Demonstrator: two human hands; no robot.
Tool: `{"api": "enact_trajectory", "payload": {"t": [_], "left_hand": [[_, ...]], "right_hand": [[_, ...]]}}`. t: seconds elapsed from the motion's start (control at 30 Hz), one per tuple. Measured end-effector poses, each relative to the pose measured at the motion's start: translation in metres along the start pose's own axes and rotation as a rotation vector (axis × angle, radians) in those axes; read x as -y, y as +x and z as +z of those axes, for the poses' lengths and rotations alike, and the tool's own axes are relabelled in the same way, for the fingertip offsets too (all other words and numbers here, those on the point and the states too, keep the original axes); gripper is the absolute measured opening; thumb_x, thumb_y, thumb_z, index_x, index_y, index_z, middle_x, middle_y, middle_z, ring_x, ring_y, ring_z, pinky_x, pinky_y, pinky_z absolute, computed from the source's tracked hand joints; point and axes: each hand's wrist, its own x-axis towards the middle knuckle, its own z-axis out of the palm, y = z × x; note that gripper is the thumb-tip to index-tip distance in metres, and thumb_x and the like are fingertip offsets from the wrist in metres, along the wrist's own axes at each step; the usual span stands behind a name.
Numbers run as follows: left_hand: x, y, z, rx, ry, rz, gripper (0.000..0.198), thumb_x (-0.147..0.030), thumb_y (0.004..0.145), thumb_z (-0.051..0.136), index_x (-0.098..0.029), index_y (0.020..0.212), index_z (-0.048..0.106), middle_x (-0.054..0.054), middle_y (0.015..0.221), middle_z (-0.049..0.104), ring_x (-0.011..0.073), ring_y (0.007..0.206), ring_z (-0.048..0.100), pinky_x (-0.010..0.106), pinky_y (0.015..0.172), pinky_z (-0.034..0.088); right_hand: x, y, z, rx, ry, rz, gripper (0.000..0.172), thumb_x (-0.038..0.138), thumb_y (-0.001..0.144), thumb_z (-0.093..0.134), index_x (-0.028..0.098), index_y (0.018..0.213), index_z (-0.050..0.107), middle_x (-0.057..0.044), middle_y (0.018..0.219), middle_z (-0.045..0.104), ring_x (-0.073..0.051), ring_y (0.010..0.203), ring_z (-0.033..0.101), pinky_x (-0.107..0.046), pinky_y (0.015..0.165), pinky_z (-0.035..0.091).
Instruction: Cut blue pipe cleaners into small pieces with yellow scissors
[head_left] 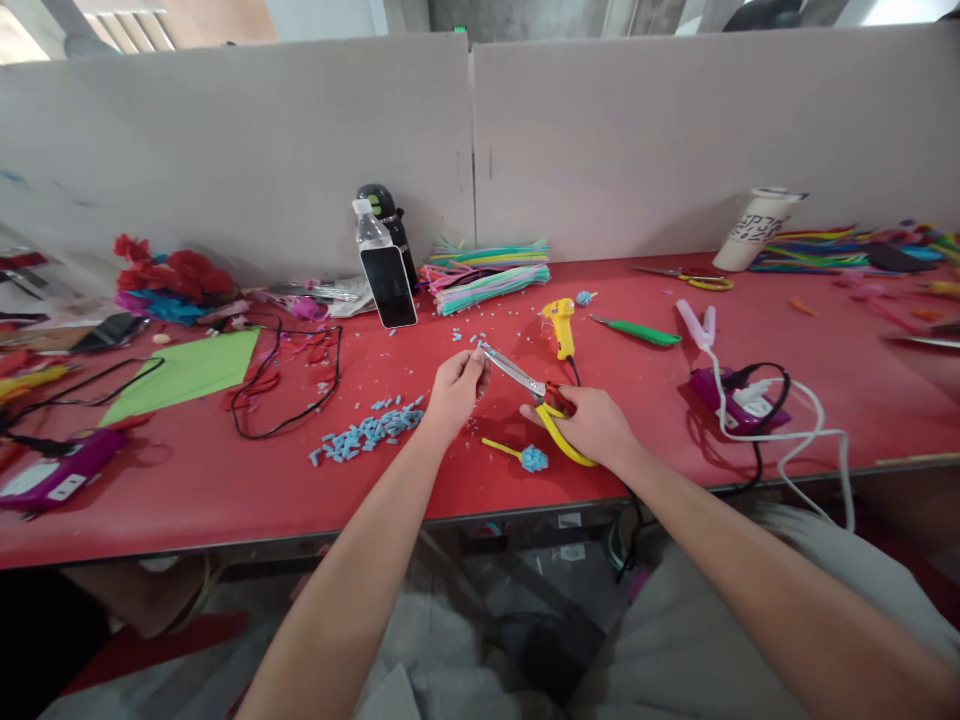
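My right hand [589, 420] grips a pair of scissors [517, 372] by its yellow and red handles, the blades pointing up and left. Their tips meet the fingertips of my left hand [457, 388], which is closed in a pinch; a small bluish piece seems to show there, too small to make out. Left of that hand lies a loose pile of short light-blue fuzzy pieces [367, 432]. Below the scissors rests a yellow stem with a light-blue fuzzy cluster [533, 458] at its end. A yellow glue gun [559, 328] stands beyond the scissors.
Bundled pipe cleaners [491, 280], a phone [388, 287] and bottles line the back partition. Rightward lie a green-handled tool [641, 332], more scissors [705, 281], a tumbler [756, 232] and a purple power strip [739, 400] with cables. Green paper [184, 372] and a black cable lie left.
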Motion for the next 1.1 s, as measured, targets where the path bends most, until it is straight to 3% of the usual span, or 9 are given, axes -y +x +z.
{"api": "enact_trajectory", "payload": {"t": [0.33, 0.67, 1.1], "left_hand": [[-0.001, 0.001, -0.002, 0.003, 0.052, 0.047, 0.036, -0.047, 0.088, 0.048, -0.016, 0.069, 0.049, -0.002, 0.059, 0.046, 0.0066, 0.050, 0.042, 0.021, 0.050, 0.034], [-0.009, 0.002, -0.003, 0.012, 0.008, 0.061, 0.037, -0.049, 0.085, 0.052, -0.016, 0.068, 0.050, -0.002, 0.059, 0.046, 0.0063, 0.050, 0.042, 0.021, 0.050, 0.034], [-0.007, 0.014, -0.003, 0.013, -0.085, 0.006, 0.036, -0.048, 0.083, 0.056, -0.016, 0.067, 0.050, -0.003, 0.060, 0.046, 0.0056, 0.049, 0.043, 0.020, 0.049, 0.035]], "right_hand": [[0.011, -0.003, -0.010, 0.050, -0.236, -0.014, 0.061, 0.077, 0.078, 0.032, 0.022, 0.079, 0.059, -0.008, 0.070, 0.065, -0.023, 0.067, 0.063, -0.027, 0.053, 0.030], [0.017, -0.003, -0.015, 0.030, -0.385, -0.027, 0.072, 0.078, 0.080, 0.020, 0.021, 0.089, 0.062, -0.012, 0.078, 0.068, -0.025, 0.072, 0.065, -0.030, 0.061, 0.038], [0.015, 0.002, -0.012, -0.024, -0.368, -0.025, 0.066, 0.073, 0.083, 0.025, 0.021, 0.077, 0.065, -0.010, 0.070, 0.066, -0.023, 0.067, 0.064, -0.027, 0.056, 0.033]]}}
